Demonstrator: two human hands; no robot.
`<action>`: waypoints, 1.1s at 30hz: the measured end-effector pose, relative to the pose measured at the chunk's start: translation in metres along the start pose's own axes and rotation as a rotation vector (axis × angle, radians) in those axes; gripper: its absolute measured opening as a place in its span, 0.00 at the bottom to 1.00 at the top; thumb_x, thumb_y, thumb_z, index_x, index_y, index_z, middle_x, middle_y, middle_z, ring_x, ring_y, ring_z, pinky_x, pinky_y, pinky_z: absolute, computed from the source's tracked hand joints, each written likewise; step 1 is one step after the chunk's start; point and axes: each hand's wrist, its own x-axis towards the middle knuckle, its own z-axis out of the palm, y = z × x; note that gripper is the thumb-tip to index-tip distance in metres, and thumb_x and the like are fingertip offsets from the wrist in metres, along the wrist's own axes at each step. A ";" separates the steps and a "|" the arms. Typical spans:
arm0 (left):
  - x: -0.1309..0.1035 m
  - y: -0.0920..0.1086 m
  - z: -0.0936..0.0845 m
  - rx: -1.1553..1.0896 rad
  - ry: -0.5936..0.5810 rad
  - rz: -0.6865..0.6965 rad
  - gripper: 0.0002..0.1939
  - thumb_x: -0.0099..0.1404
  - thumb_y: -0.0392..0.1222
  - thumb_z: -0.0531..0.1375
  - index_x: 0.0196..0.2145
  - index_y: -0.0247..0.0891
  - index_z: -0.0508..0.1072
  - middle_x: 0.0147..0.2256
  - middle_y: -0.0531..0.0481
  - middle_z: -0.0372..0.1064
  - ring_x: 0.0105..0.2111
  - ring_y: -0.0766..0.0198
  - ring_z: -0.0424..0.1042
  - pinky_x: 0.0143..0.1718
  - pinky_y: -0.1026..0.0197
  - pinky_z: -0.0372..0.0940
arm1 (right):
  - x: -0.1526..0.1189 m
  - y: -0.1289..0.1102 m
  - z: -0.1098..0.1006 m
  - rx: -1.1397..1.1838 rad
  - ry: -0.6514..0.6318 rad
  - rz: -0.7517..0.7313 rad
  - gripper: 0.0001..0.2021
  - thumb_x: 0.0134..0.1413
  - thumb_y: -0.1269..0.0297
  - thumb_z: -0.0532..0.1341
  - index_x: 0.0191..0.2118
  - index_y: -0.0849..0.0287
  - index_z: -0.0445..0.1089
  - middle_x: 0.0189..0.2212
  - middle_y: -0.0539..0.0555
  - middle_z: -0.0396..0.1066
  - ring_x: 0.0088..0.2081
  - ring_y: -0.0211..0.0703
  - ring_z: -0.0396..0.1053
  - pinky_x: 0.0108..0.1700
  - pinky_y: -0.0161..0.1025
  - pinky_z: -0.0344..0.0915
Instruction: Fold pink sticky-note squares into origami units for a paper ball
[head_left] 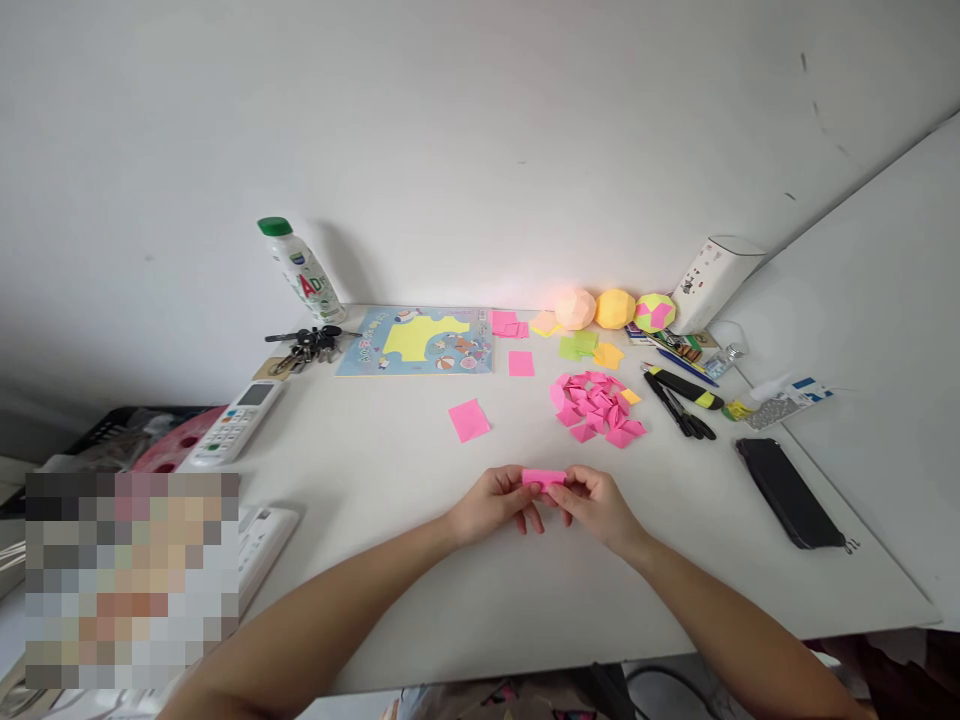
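Note:
Between my two hands, over the front middle of the table, is a folded pink paper (544, 479). My left hand (496, 503) pinches its left end and my right hand (595, 503) pinches its right end, thumbs on the near side. Beyond my right hand lies a heap of folded pink paper pieces (596, 405). A flat pink square (469, 421) rests beyond my left hand, and another pink square (521, 363) lies farther back. More pink sheets (508, 324) overlap near the wall, beside green (578, 346) and orange (608, 356) papers.
Three paper balls (615, 309) stand along the wall. A blue booklet (360, 345), keys (311, 345), a bottle (304, 275) and a remote (236, 425) are at left. At right are scissors (677, 405), a cutter (686, 387), a black pouch (791, 495) and a white box (712, 285).

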 end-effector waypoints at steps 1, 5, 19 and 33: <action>0.000 0.000 0.000 -0.003 0.001 -0.002 0.19 0.59 0.54 0.57 0.35 0.31 0.69 0.29 0.44 0.73 0.24 0.64 0.73 0.22 0.65 0.63 | 0.000 0.000 0.000 -0.003 0.003 -0.001 0.14 0.49 0.53 0.61 0.25 0.61 0.65 0.26 0.52 0.72 0.19 0.34 0.63 0.22 0.33 0.62; 0.000 -0.001 0.000 -0.006 0.003 -0.009 0.20 0.59 0.54 0.57 0.35 0.31 0.68 0.30 0.43 0.73 0.25 0.64 0.73 0.22 0.65 0.63 | 0.000 -0.001 0.001 0.010 0.004 0.005 0.14 0.49 0.53 0.61 0.25 0.61 0.66 0.26 0.51 0.72 0.18 0.33 0.63 0.22 0.33 0.62; 0.000 -0.001 0.000 0.020 0.002 -0.017 0.20 0.60 0.55 0.55 0.36 0.31 0.68 0.37 0.40 0.72 0.25 0.64 0.73 0.23 0.65 0.63 | -0.001 -0.001 0.000 -0.004 0.005 0.012 0.12 0.51 0.57 0.60 0.26 0.61 0.67 0.24 0.50 0.70 0.19 0.32 0.60 0.22 0.32 0.59; 0.001 -0.001 0.002 0.046 0.007 -0.022 0.21 0.60 0.56 0.54 0.33 0.31 0.69 0.34 0.41 0.73 0.23 0.65 0.72 0.22 0.65 0.64 | -0.001 0.002 0.000 -0.049 0.015 0.002 0.14 0.51 0.55 0.59 0.26 0.62 0.67 0.21 0.49 0.66 0.19 0.32 0.58 0.21 0.32 0.57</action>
